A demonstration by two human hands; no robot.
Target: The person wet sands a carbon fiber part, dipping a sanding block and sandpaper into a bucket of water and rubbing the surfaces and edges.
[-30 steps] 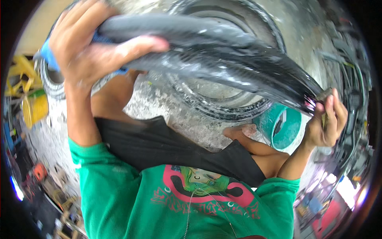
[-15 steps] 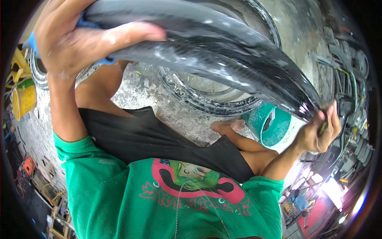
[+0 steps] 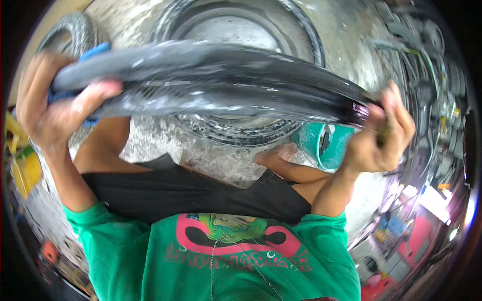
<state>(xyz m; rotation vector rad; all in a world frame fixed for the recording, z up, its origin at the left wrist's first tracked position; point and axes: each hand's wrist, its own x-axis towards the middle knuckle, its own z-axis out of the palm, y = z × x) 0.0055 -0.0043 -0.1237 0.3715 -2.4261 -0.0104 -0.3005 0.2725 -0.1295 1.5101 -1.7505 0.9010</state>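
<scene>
Across the upper frame, a long, glossy black rubber tube (image 3: 221,83) extends between the left hand (image 3: 50,108), gripping its left end, and the right hand (image 3: 377,140), pinching the other.

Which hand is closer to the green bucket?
Right: the right hand is just right of the green bucket; the left hand is far off to its left.

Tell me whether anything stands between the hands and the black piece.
Blue material appears partly between the left hand and the black piece; a small, blurred item shows in the right hand, at its right end.
</scene>
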